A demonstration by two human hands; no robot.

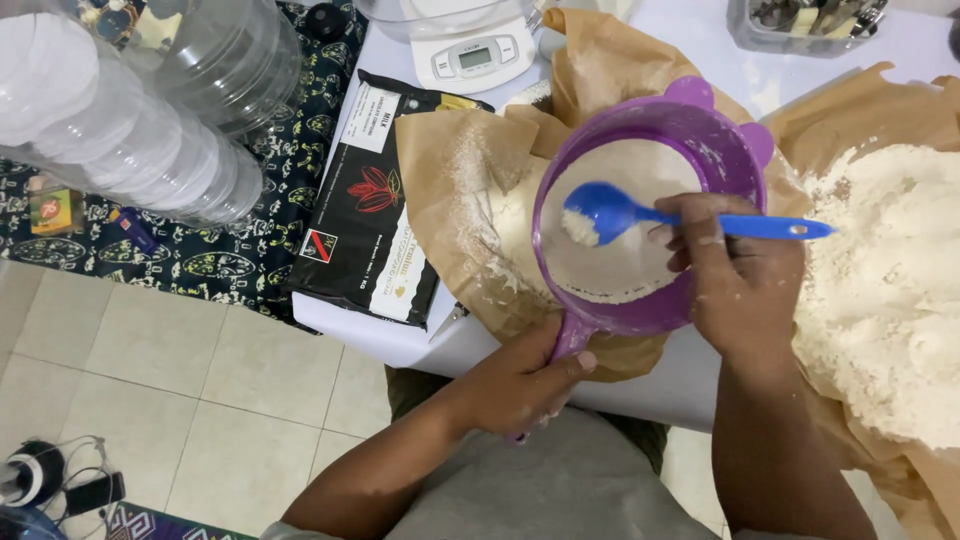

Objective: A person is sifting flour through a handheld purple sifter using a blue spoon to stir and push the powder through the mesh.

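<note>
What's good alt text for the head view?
The left hand grips the handle of a purple sieve over brown paper, while the right hand holds a blue spoon in its flour. A flour heap lies to the right.

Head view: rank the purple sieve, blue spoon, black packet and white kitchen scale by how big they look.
1. Black packet, flat on the table.
2. Purple sieve, held nearer the camera, so it is close to the packet.
3. Blue spoon.
4. White kitchen scale, cut off by the frame; unsure against the spoon.

1. I see a flat black rectangular package (368, 235) on the white table's left edge, with white labels and a red flower emblem.
2. Behind it, a white kitchen scale's grey screen (473, 57).
3. On the patterned cloth, a small yellow-green packet (55, 211).
</note>
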